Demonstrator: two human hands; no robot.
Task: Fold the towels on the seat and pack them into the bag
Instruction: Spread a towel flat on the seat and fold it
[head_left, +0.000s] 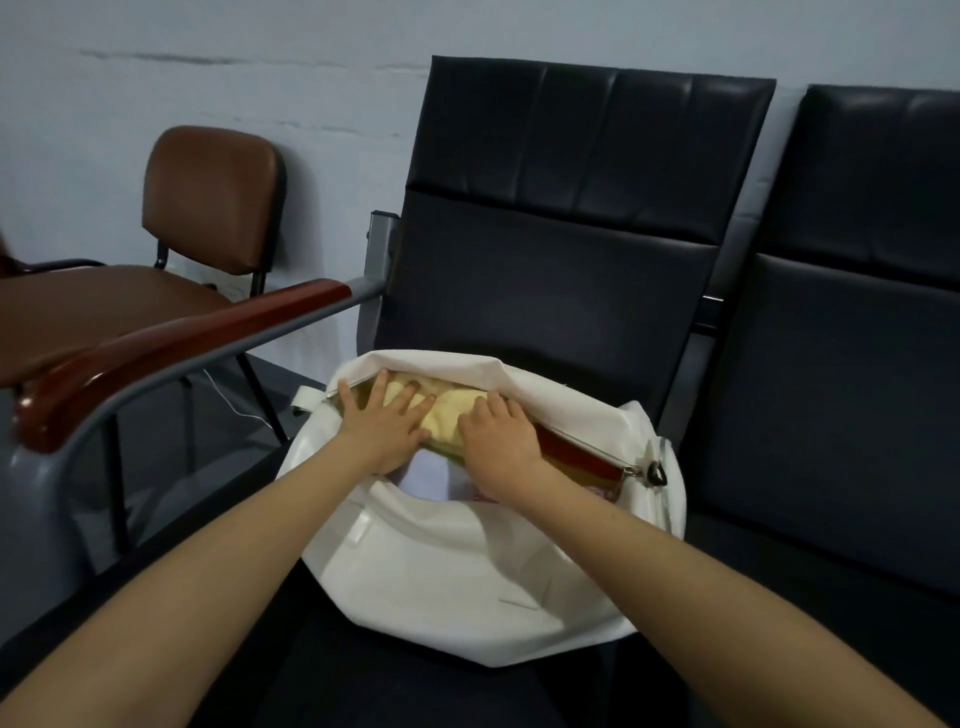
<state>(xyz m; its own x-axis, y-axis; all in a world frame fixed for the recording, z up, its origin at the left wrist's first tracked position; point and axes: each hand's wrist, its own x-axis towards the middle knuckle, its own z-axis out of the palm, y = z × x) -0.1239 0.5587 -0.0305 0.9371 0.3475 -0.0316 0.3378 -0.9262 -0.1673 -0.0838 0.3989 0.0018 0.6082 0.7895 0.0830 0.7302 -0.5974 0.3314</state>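
Yellow towel (451, 411) lies under both hands in the mouth of the white bag (457, 571) on the black seat (545, 291). The left hand (387, 428) presses it with flat, spread fingers, while the right hand (498, 439) bends over its edge; I cannot tell whether it pinches. This looks like the packing step: next, I judge, push the towel below the zip (587, 448); no writing is readable.

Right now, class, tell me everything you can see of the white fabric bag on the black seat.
The white fabric bag lies slumped and creased on the black padded seat, its zipped mouth open. A metal zip pull hangs at its right end. A yellow towel fills the mouth, red striped cloth beside it. The left hand presses flat on the towel; the right hand rests there too.
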